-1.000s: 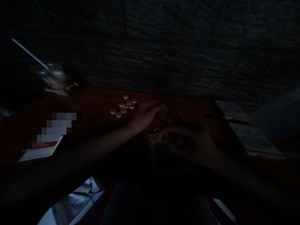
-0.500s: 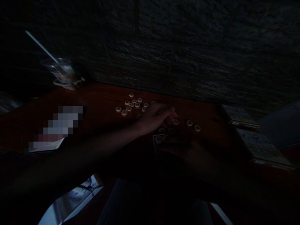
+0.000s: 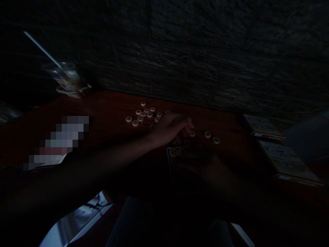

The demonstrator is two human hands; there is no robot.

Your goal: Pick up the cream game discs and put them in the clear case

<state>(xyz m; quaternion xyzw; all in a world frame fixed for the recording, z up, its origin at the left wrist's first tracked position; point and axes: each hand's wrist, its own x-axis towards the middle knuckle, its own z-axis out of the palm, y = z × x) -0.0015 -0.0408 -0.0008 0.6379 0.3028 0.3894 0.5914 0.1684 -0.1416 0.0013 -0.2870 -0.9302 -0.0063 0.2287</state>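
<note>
Two marked discs [image 3: 173,152] sit at the 11 o'clock corner of a dark panel [image 3: 169,163]; others lie loose on the counter [image 3: 110,104], mainly towards 11 o'clock. The left hand [image 3: 171,128] curls loosely above some, its grip unclear; the shadowed right hand's [image 3: 213,166] state cannot be told. Red and dark characters are unreadable.

Perhaps a café: takeaway cup [image 3: 67,78], wooden table [image 3: 108,106], stone wall [image 3: 169,61].
</note>
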